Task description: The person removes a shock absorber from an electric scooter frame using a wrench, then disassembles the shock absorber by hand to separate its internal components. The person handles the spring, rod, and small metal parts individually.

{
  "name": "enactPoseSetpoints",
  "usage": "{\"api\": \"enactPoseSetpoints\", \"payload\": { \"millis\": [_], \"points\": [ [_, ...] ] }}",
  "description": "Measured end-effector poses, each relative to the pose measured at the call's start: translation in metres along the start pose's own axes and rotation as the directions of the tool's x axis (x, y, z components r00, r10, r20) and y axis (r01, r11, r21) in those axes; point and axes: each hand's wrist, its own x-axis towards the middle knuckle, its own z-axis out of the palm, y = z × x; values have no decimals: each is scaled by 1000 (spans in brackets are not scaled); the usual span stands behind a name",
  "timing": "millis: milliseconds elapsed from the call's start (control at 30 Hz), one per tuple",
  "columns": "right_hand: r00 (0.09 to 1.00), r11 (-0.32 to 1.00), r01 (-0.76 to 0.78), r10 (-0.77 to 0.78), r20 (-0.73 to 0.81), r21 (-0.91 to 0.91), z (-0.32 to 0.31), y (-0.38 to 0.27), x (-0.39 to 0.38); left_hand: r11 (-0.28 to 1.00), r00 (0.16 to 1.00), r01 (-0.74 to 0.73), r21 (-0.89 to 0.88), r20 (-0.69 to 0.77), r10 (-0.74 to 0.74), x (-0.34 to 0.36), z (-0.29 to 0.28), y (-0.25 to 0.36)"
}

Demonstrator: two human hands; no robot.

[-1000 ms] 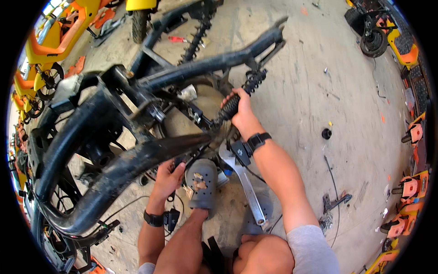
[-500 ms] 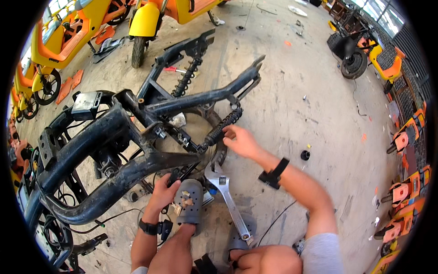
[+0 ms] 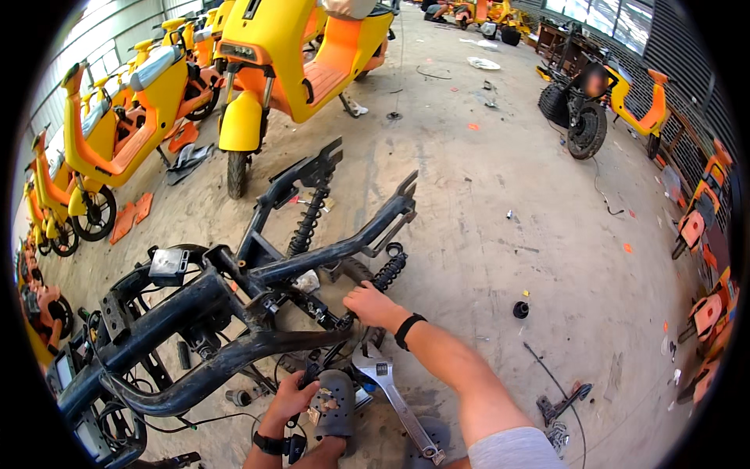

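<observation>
A black tubular scooter frame [image 3: 187, 313] lies on the floor in front of me. My right hand [image 3: 376, 306] is closed around the lower part of a black coil-spring shock absorber [image 3: 389, 272]. The shock's upper eye stands apart from the frame arm, tilted to the right. Lower down, my left hand [image 3: 293, 399] grips a black handle-like piece [image 3: 311, 374] beneath the frame tube; its far end is hidden. A large silver adjustable wrench [image 3: 404, 412] rests between my feet, its jaw near the frame's lower joint, touched by neither hand. A second spring shock [image 3: 310, 223] sits on the frame's far arm.
A yellow and orange scooter [image 3: 242, 125] stands beyond the frame, with more scooters at left. A black round part [image 3: 520, 310] and a dark metal bracket [image 3: 564, 402] lie on the floor at right. My grey clog [image 3: 336, 402] is beside my left hand.
The shock's upper end has come away from the frame arm and swung outward. My right hand has moved down the shock and closed on it. The view has tilted up.
</observation>
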Motion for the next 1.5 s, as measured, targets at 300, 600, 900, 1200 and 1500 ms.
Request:
{"api": "enactPoseSetpoints", "payload": {
  "millis": [300, 600, 900, 1200, 1500],
  "points": [
    [996, 995, -41, 34, 82, 88, -8, 5, 6, 981, 998, -52, 184, -18, 56, -4, 3, -5],
    [997, 997, 53, -56, 59, 60, -12, 8, 6, 989, 999, -39, 143, -11, 41, -2, 2, -1],
    [999, 1000, -6, 6, 33, 18, -9, 1, 0, 999, 1000, 10, -42, -27, -11, -10, -1, -1],
    [999, 999, -32, 32, 11, 8, -4, -6, 4, 1000, 999, -2, 22, -37, 3, -13, -9, -13],
    [952, 998, -59, 61, 301, -15, -24, 5, 14, 996, 996, 3, 89, -85, 5, -9, -16, -16]
  ]
}}
